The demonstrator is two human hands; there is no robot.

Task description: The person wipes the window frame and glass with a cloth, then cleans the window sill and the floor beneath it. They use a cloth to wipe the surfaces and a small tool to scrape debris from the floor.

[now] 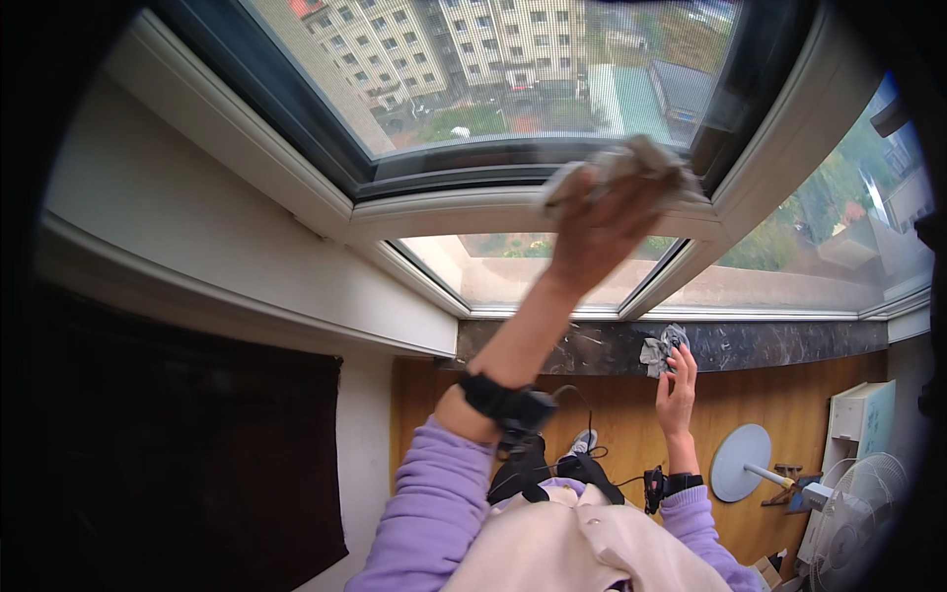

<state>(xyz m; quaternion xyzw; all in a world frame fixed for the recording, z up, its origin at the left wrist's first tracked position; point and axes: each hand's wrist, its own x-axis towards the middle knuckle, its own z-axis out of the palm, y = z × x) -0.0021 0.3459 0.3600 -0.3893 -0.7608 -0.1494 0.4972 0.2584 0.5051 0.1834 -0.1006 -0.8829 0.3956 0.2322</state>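
Note:
Raised in front of me, my left hand [603, 233] grips a grey-beige cloth [640, 159], both blurred. The cloth overlaps the lower right part of the dark window sash [459, 174] and the white frame [459, 214] below it; whether it presses on them I cannot tell. Lower down, my right hand [675, 396] has its fingertips on a crumpled grey cloth [655, 357] at the dark marbled windowsill [769, 346]. The fingers partly cover this second cloth. Black straps with small devices circle both wrists.
A standing fan [851, 510] with a round base [740, 462] lies tilted on the wooden floor [614, 399], at the right by a white cabinet [851, 422]. Cables [590, 414] hang near my legs. A dark cloth panel [222, 444] covers the left side.

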